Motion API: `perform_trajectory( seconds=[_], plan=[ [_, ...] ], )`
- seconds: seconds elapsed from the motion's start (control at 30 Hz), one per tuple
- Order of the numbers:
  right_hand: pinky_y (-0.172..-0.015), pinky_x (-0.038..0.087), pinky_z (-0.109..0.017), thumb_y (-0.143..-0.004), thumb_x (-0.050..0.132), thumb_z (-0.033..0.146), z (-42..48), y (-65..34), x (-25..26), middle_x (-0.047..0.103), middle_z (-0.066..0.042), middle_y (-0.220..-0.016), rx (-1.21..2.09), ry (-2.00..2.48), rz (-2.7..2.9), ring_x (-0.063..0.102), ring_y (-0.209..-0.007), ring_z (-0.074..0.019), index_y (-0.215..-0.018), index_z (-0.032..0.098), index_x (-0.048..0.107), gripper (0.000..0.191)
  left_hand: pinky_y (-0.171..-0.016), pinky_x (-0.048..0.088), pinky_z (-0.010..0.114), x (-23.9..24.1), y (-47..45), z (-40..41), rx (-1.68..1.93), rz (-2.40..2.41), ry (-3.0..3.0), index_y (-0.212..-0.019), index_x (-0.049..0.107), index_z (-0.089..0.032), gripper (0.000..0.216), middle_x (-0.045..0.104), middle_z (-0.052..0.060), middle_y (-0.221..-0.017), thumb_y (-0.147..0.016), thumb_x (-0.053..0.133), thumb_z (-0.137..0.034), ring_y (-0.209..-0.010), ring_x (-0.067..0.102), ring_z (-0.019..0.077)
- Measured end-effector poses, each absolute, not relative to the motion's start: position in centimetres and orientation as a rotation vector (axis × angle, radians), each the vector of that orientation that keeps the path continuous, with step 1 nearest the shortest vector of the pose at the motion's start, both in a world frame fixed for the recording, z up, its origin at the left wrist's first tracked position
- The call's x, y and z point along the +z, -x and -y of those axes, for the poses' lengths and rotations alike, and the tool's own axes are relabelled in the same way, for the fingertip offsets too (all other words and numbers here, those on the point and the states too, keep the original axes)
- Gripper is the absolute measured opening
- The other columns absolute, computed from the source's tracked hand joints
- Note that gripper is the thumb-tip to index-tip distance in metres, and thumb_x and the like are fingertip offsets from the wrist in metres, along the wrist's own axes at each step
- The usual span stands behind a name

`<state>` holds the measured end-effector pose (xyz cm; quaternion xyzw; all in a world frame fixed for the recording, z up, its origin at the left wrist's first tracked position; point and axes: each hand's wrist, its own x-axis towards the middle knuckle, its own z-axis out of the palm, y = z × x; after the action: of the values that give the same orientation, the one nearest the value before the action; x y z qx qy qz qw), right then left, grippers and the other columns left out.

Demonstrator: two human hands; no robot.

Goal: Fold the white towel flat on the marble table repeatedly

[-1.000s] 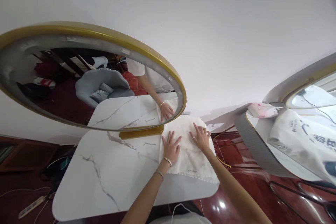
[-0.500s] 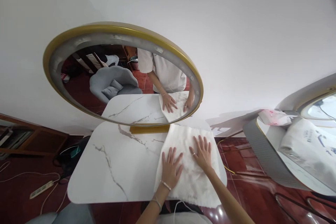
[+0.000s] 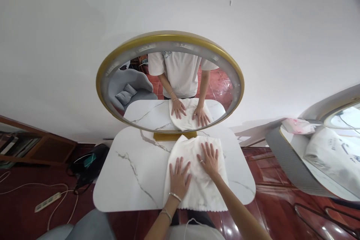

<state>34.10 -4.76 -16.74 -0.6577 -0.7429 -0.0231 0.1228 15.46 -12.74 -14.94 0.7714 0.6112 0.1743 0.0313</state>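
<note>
A white cloth (image 3: 204, 195) lies spread on a white marble table (image 3: 132, 180), its scalloped hem at the near edge. My left hand (image 3: 178, 178) rests flat on the cloth's left half, fingers spread, with bracelets on the wrist. My right hand (image 3: 208, 159) lies flat on the cloth a little farther back, fingers spread, a ring on one finger. Neither hand grips anything. A round gold-framed mirror (image 3: 168, 43) stands at the table's back edge and reflects both hands and the cloth.
A white wall rises behind the mirror. A power strip (image 3: 46, 201) and cables lie on the red tiled floor at left, near a dark bag (image 3: 87, 165). At right stands another table (image 3: 287, 165) holding a white bag (image 3: 332, 153) and a pink packet (image 3: 298, 125).
The view has swung so the mirror and table sit centred. Both hands stayed flat on the cloth and slid toward me over it; the cloth now lies nearer the table's middle.
</note>
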Motion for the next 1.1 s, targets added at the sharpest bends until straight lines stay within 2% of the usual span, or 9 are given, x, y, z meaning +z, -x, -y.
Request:
perform_trajectory(
  seconds=[0.1,0.3,0.6,0.7,0.9,1.1],
  plan=[
    [-0.113,0.013,-0.055,-0.095,0.033,0.046,4.5,-31.2,-16.7,0.023,-0.006,-0.155,-0.054,1.908,2.186,0.009,-0.144,-0.0274,-0.151,0.027,0.012,0.062,-0.115,0.008,0.053,-15.0,-12.8,12.8,0.49,-1.931,-2.392,-0.143,0.034,-0.037,0.052,0.03,0.004,-0.153,-0.092,0.044,-0.036,-0.141,0.025,0.0267],
    [-0.113,0.007,-0.056,-0.096,0.032,0.042,5.9,-25.0,-16.6,0.024,-0.005,-0.155,-0.035,1.894,2.192,0.006,-0.145,-0.0297,-0.147,0.024,0.029,0.054,-0.115,0.005,0.05,-14.8,-7.5,14.2,0.401,-2.031,-2.434,-0.142,0.036,-0.036,0.051,0.03,0.005,-0.153,-0.092,0.044,-0.033,-0.141,0.027,0.0257],
    [-0.113,0.009,-0.057,-0.094,0.039,0.033,7.5,-17.0,-16.5,0.027,-0.003,-0.154,0.051,1.588,2.302,0.01,-0.144,-0.0308,-0.145,0.028,0.032,0.052,-0.114,0.011,0.052,-14.5,-0.5,16.6,0.349,-2.161,-2.388,-0.14,0.041,-0.034,0.048,0.031,0.006,-0.152,-0.092,0.042,-0.032,-0.141,0.026,0.0263],
    [-0.114,0.011,-0.053,-0.095,0.037,0.025,7.3,-18.2,-16.5,0.034,0.0,-0.151,0.04,1.559,2.3,0.015,-0.143,-0.0266,-0.143,0.029,0.038,0.048,-0.114,0.009,0.053,-14.5,-0.9,16.3,0.347,-2.104,-2.416,-0.141,0.039,-0.033,0.05,0.03,0.008,-0.153,-0.091,0.043,-0.033,-0.141,0.025,0.0282],
    [-0.114,0.015,-0.049,-0.095,0.032,0.018,7.3,-25.4,-16.7,0.043,0.001,-0.146,-0.046,1.74,2.175,0.021,-0.142,-0.0219,-0.142,0.028,0.039,0.049,-0.112,0.008,0.059,-15.1,-6.5,14.2,0.438,-1.801,-2.548,-0.145,0.031,-0.032,0.065,0.026,0.012,-0.154,-0.086,0.05,-0.052,-0.141,0.023,0.0342],
    [-0.114,0.019,-0.049,-0.097,0.029,0.025,8.1,-29.3,-16.8,0.045,-0.001,-0.145,-0.105,1.953,2.002,0.023,-0.141,-0.0218,-0.142,0.027,0.04,0.046,-0.11,0.023,0.055,-15.7,-10.8,13.3,0.536,-1.693,-2.574,-0.145,0.028,-0.035,0.059,0.018,0.008,-0.157,-0.091,0.05,-0.037,-0.143,0.018,0.0334]
  ],
)
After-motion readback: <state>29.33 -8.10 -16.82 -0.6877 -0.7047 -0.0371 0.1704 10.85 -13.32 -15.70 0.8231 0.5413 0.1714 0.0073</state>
